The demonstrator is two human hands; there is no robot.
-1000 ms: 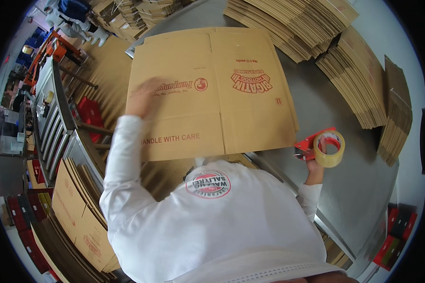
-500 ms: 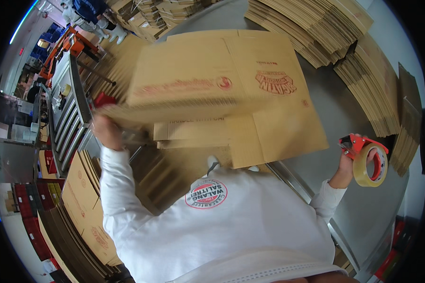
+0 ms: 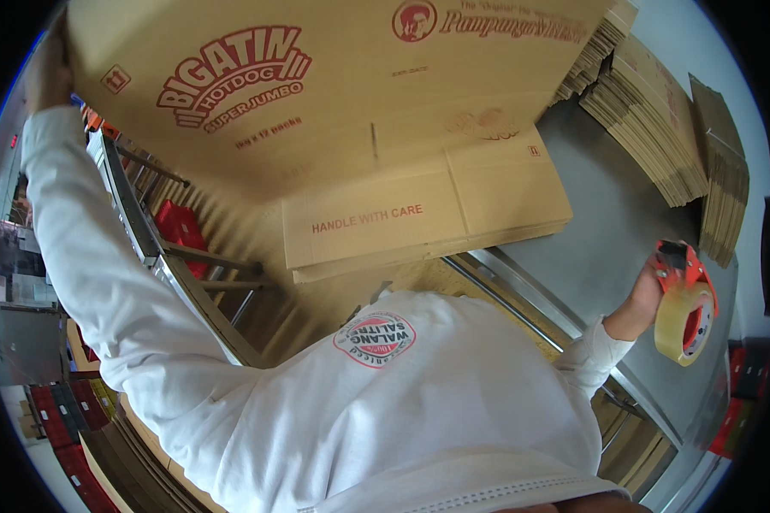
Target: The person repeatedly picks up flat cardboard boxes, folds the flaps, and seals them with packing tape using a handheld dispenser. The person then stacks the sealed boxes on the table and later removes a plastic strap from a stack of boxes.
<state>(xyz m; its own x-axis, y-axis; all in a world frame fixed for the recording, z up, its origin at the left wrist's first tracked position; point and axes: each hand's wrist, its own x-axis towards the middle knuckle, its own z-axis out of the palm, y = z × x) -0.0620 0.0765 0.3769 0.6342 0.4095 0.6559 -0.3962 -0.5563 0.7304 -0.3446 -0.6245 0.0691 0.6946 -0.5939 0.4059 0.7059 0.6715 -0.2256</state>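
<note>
My L hand grasps a flat carton's edge, lifted over the carton stack overhanging the worktop's near edge. AFAICT: lifting done; not opened out, visible face untaped. R hand clenched round tape dispenser above worktop.

Two hands, one tape dispenser, perhaps three right-side carton stacks.

A grey metal table carries a pile of flat cartons jutting past its left edge. Folded cardboard stacks stand near the wall.
</note>
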